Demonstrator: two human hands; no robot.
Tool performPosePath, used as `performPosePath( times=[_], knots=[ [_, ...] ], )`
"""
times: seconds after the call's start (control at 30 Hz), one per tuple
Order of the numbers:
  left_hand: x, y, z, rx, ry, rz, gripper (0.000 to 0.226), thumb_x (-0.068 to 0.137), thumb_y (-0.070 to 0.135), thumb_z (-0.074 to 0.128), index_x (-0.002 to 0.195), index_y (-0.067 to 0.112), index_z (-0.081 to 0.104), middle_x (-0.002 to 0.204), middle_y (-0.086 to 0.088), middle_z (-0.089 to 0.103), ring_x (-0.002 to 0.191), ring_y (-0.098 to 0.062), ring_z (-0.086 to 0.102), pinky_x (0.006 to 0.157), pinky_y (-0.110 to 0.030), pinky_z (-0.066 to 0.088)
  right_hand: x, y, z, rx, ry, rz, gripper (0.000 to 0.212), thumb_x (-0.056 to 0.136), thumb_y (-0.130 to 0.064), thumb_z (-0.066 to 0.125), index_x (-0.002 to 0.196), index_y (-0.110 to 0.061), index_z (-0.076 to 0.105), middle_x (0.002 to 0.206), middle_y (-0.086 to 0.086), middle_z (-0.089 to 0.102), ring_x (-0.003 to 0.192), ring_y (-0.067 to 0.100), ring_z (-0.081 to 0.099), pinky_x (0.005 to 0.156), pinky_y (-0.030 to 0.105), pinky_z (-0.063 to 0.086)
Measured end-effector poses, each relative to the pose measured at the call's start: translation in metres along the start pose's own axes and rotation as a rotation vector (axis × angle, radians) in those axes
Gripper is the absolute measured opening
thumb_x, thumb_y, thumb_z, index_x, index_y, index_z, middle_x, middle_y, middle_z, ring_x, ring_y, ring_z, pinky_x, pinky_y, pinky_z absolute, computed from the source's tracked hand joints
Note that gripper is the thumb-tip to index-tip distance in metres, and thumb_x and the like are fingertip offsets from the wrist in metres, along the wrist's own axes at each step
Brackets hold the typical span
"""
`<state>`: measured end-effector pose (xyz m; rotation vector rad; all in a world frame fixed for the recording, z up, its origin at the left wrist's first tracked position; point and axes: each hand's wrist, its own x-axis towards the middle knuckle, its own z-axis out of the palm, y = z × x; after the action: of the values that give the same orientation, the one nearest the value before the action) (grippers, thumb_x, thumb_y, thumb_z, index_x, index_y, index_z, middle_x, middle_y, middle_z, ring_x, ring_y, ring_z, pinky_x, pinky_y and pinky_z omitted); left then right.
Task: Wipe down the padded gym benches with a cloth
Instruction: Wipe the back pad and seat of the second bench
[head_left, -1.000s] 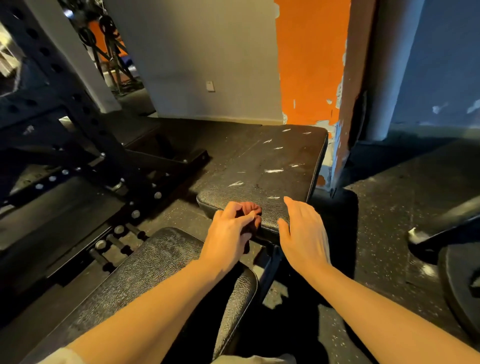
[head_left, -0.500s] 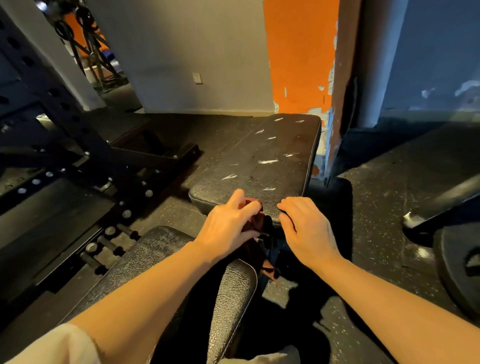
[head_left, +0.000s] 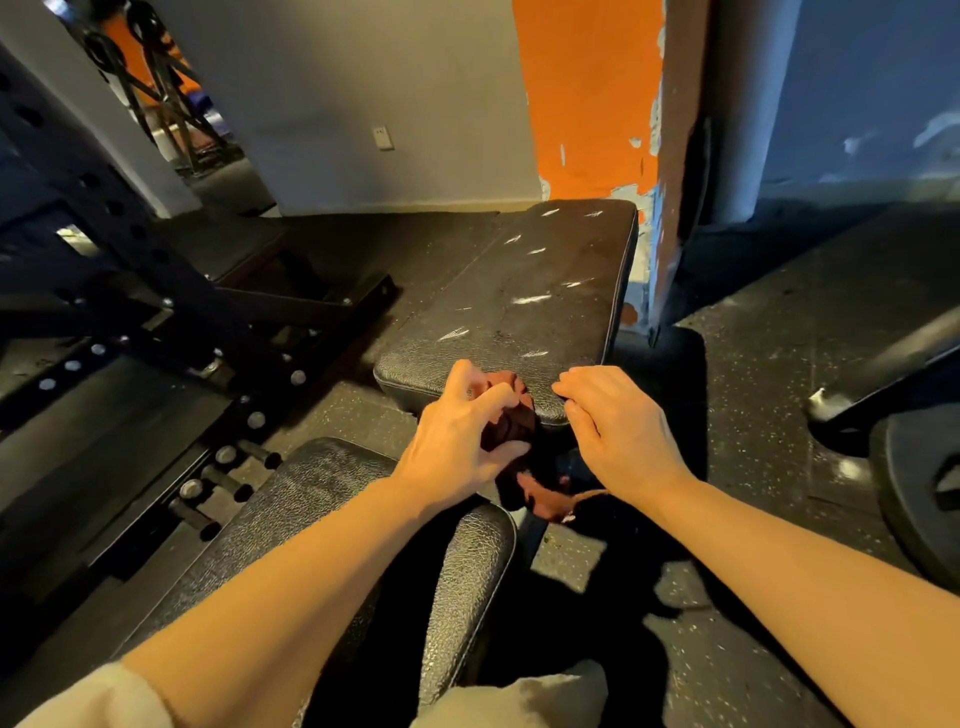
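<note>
Left hand (head_left: 457, 441) clutches the bunched cloth (head_left: 511, 423) at the bench pad (head_left: 519, 291) near edge; right hand (head_left: 618, 431) loosely curled, empty. Dangling tail could snag underneath.

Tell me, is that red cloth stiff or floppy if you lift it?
Probably floppy: the cloth is bunched in the left hand, and a loose end droops below the bench edge. It looks light, since a few fingers hold it.
</note>
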<state>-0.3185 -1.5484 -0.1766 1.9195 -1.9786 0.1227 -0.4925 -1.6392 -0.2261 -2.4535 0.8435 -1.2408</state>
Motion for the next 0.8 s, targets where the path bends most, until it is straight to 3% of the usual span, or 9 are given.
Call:
performPosePath(
  times=[0.17,0.23,0.43,0.53,0.67,0.8],
  knots=[
    [0.004,-0.001,-0.003,0.076,0.010,-0.025,0.048,0.078,0.022,0.079,0.100,0.030,0.038,0.105,-0.005,0.037,0.070,-0.036,0.056,0.058,-0.041,0.051,0.000,0.007,-0.003,-0.006,-0.055,-0.026,0.028,0.090,-0.012,0.054,0.111,-0.004,0.069,0.110,0.008,0.069,0.110,0.023,0.059,0.095,0.030,0.045],
    [0.001,0.001,-0.001,0.044,0.062,-0.054,0.048,0.076,0.022,0.081,0.097,0.028,0.039,0.104,-0.004,0.038,0.071,-0.033,0.056,0.058,-0.040,0.051,-0.001,0.009,-0.001,-0.028,-0.070,-0.039,0.029,0.091,-0.013,0.053,0.113,-0.005,0.069,0.112,0.008,0.068,0.111,0.023,0.058,0.096,0.027,0.041],
    [0.009,0.021,0.008,0.076,0.054,0.151,0.045,0.068,0.025,0.087,0.093,0.016,0.051,0.096,-0.006,0.041,0.061,-0.025,0.050,0.047,-0.034,0.048,-0.003,0.007,0.000,-0.051,-0.060,-0.068,0.035,0.094,-0.020,0.042,0.111,-0.005,0.069,0.112,0.007,0.067,0.112,0.020,0.053,0.093,0.028,0.046],
    [0.009,0.004,-0.001,0.099,-0.009,0.062,0.039,0.073,0.020,0.083,0.095,0.015,0.051,0.100,-0.003,0.040,0.070,-0.028,0.053,0.056,-0.039,0.050,-0.004,0.013,-0.001,-0.088,-0.069,-0.115,0.032,0.094,-0.019,0.048,0.115,-0.005,0.068,0.114,0.008,0.068,0.113,0.023,0.057,0.097,0.026,0.043],
    [-0.009,-0.053,-0.027,0.076,0.108,-0.386,0.028,0.078,0.016,0.079,0.095,0.014,0.058,0.105,0.000,0.037,0.089,-0.027,0.050,0.072,-0.031,0.036,-0.005,0.014,0.000,-0.058,-0.060,-0.090,0.031,0.094,-0.016,0.051,0.116,-0.004,0.068,0.115,0.010,0.068,0.112,0.026,0.059,0.097,0.029,0.043],
    [-0.017,-0.036,-0.019,-0.021,0.065,-0.200,0.032,0.073,0.008,0.083,0.101,0.008,0.066,0.108,-0.004,0.043,0.089,-0.023,0.049,0.078,-0.030,0.040,-0.003,0.011,0.002,-0.071,-0.070,-0.079,0.030,0.091,-0.012,0.053,0.115,-0.004,0.068,0.114,0.010,0.068,0.112,0.027,0.060,0.095,0.032,0.046]
  ],
)
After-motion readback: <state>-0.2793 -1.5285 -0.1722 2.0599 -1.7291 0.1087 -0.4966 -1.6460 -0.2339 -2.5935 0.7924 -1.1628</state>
